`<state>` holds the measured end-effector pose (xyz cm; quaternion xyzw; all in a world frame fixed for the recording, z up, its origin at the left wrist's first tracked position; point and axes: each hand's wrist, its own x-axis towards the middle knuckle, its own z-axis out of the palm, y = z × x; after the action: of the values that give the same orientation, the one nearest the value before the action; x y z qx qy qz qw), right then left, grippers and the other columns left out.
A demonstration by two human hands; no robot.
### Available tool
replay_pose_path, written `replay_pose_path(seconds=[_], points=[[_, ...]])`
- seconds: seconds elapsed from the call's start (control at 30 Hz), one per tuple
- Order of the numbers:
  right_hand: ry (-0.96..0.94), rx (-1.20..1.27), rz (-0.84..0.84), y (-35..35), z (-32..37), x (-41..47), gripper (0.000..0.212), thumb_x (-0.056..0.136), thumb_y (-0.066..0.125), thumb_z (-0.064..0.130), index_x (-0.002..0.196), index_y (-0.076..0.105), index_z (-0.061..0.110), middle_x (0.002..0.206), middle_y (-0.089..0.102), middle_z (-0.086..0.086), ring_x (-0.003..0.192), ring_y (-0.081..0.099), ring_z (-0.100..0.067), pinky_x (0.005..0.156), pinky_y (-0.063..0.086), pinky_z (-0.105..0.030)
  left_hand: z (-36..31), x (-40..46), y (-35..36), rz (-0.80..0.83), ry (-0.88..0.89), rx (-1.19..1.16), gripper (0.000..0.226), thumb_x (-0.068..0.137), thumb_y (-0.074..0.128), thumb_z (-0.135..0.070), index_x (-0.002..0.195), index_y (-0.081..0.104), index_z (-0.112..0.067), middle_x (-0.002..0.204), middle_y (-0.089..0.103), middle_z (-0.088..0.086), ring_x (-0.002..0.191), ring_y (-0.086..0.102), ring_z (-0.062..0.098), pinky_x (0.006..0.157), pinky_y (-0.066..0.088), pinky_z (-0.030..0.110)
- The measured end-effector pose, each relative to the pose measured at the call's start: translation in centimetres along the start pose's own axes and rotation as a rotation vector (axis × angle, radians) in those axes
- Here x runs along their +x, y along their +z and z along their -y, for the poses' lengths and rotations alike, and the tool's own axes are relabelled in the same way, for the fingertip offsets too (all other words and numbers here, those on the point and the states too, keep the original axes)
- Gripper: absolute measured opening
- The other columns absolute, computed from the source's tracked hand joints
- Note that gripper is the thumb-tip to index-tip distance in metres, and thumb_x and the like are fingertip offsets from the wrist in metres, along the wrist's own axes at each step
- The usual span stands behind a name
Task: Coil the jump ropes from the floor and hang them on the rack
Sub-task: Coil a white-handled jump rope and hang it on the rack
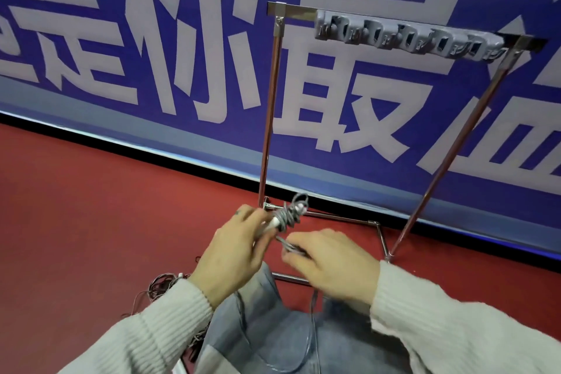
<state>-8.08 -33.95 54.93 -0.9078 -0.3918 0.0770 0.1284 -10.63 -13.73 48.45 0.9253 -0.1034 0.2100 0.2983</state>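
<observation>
Rope (291,215) coils bunch loosely in left hand (233,255); right hand (331,264) pinches the strand; slack could unravel them.

I am facing a blue banner (394,161) along the wall, and it is showing big white Chinese characters. I am reading 你 (200,18), 最 (343,106) and, cut at the right edge, 血 (498,143). The others are cropped, so I cannot tell them.

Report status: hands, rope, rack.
Left hand grips the rope bundle; right hand pinches the loose cord. Rack straight ahead, hooks bare. More ropes on the floor.
</observation>
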Motion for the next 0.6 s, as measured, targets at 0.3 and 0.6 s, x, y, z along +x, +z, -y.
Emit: replay_pose_path(seconds=[0.3,0.6], points=[[-0.042,0.364,0.155,-7.9,-2.5,2.9,0.016,0.085,0.083,0.026,0.094,0.072,0.020,0.075,0.067,0.007,0.064,0.055,-0.016,0.060,0.045,-0.032,-3.2,-0.4,-3.0,0.346,0.380,-0.099,0.010,0.104,0.056,-0.037,0.105,0.058,-0.027,0.101,0.055,-0.013,0.090,0.058,0.009,0.078,0.050,0.031],[0.048,0.764,0.255,-2.4,-4.9,1.3,0.019,0.100,0.060,0.035,0.090,0.075,0.039,0.064,0.053,0.005,0.052,0.041,-0.011,0.048,0.036,-0.032,-3.0,-1.0,-3.6,0.115,-0.119,-1.016,0.017,0.089,0.071,-0.030,0.096,0.063,-0.018,0.083,0.061,-0.001,0.067,0.053,0.014,0.062,0.046,0.025]])
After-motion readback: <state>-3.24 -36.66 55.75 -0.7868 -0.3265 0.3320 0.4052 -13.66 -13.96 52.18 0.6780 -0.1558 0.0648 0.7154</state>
